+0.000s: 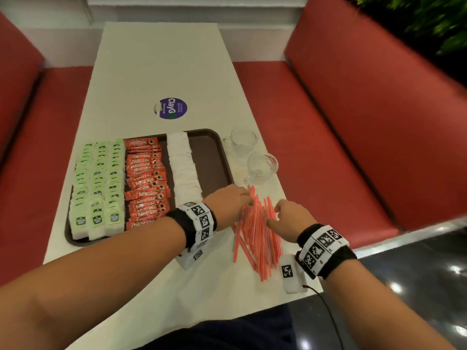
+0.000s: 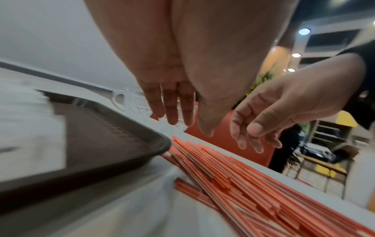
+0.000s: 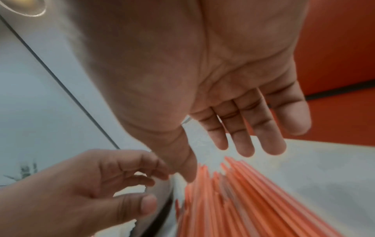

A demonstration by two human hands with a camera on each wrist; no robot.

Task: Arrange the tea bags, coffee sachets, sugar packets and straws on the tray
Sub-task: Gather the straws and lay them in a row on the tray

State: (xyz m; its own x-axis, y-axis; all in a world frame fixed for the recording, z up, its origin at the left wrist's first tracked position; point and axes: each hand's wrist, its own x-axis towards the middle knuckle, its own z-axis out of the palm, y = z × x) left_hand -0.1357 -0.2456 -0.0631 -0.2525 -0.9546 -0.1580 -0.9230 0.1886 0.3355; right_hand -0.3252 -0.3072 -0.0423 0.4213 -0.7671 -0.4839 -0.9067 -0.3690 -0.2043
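At lower right of frame, loose orange plastic straws (image 1: 255, 228) lie on the white counter (image 1: 156, 72) beside the brown tray (image 1: 212, 152); left hand (image 1: 228, 204) and right hand (image 1: 290, 218) hover with empty, slack grips. A hasty scoop could scatter straws.

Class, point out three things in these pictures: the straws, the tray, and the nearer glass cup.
straws (image 1: 255, 231), head view, middle of the pile on the table.
tray (image 1: 214, 157), head view, bare floor right of the white packets.
nearer glass cup (image 1: 261, 168), head view, its bowl.
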